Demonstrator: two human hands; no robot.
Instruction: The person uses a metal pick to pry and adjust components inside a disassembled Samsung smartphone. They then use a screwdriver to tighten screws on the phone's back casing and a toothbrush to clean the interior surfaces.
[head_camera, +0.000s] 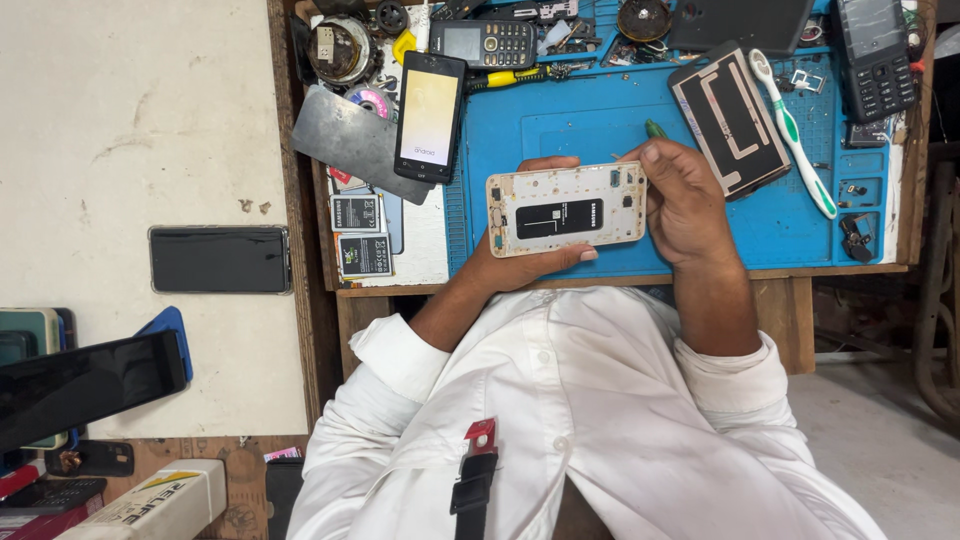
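Note:
My left hand (520, 265) holds an opened white phone (566, 210) from below, its bare back frame and a black battery facing up. My right hand (685, 200) grips a thin green-handled tool (655, 129) and presses at the phone's right end. Both hands hover over a blue work mat (600, 120) on a wooden bench. My white shirt sleeves fill the lower part of the view.
On the mat lie a black phone back cover (730, 120), a white-green toothbrush (795, 130) and keypad phones (875, 55). A lit smartphone (430, 115), a grey plate (350, 140) and two batteries (362, 235) sit left. A black phone (220, 260) rests on the white counter.

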